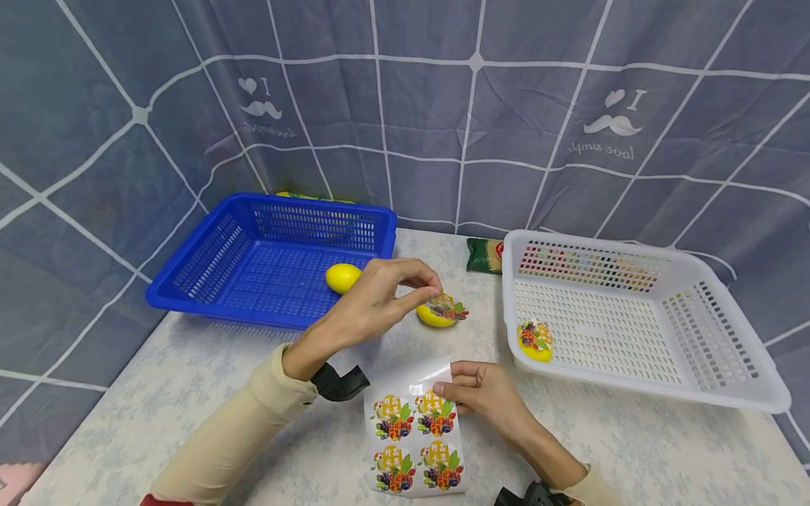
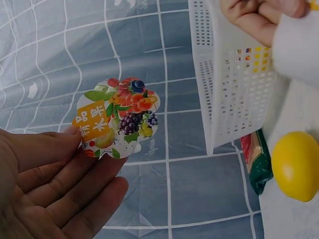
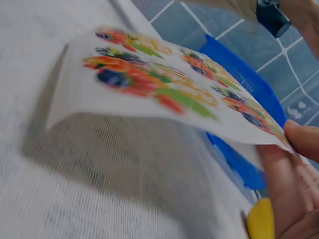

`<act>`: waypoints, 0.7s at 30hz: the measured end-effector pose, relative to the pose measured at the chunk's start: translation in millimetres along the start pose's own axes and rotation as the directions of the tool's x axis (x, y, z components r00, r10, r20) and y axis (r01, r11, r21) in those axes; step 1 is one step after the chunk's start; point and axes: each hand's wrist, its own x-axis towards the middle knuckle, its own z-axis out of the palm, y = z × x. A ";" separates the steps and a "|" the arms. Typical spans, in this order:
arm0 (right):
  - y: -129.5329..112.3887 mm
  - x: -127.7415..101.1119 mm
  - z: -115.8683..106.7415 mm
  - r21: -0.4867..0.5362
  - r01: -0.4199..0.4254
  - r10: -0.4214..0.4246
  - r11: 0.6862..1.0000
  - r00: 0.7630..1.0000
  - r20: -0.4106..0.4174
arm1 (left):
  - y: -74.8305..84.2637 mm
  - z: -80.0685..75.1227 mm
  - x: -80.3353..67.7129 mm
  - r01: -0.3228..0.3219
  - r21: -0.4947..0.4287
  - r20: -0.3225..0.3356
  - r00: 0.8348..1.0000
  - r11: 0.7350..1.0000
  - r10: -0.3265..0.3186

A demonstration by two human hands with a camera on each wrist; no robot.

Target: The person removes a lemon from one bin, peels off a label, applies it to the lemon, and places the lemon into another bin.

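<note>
Glossy paper, a sticker sheet [image 1: 414, 429] bearing four fruit stickers, lies nearest on the marbled table [image 1: 190, 393], its upper right corner pinched between thumb and fingers of the right hand [image 1: 484, 390]. Beyond it, the left hand [image 1: 373, 302] pinches a peeled fruit sticker [image 1: 446, 307] at its fingertips, just over a yellow lemon [image 1: 433, 316] resting on the table right beside those fingertips. Farther off, a second lemon [image 1: 342, 277] sits in the blue basket [image 1: 209, 281] behind the left hand, and a stickered lemon [image 1: 535, 340] lies in the white basket [image 1: 728, 393] beyond the right hand.
</note>
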 end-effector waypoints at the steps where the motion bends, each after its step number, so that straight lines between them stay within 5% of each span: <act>1: 1.7 0.0 -0.9 -0.002 -0.002 0.002 1.000 1.000 0.018 | 0.1 -0.5 -0.1 -0.001 0.003 0.002 1.000 1.000 0.001; 4: 3.6 0.2 -3.9 -0.108 -0.001 0.002 0.994 1.000 0.011 | -0.3 -1.6 -0.2 -0.011 0.006 0.010 1.000 1.000 0.011; 7: 3.2 0.4 -4.4 -0.292 0.002 -0.025 0.956 0.997 -0.076 | -1.1 -1.9 -0.6 -0.022 0.007 0.012 1.000 1.000 0.022; 12: -0.9 4.9 -1.2 -0.542 -0.016 -0.141 0.840 0.959 -0.247 | -2.1 -2.2 -1.2 -0.032 0.000 0.007 0.999 0.999 0.032; 15: -3.7 13.6 -4.3 -0.641 0.022 -0.248 0.767 0.932 -0.265 | -3.6 -1.9 -1.5 -0.026 -0.009 -0.001 1.000 1.000 0.026; 21: -6.7 41.3 -16.7 -0.632 0.090 -0.310 0.769 0.918 -0.246 | -6.8 -0.4 -1.8 0.012 -0.030 -0.019 1.000 0.999 -0.012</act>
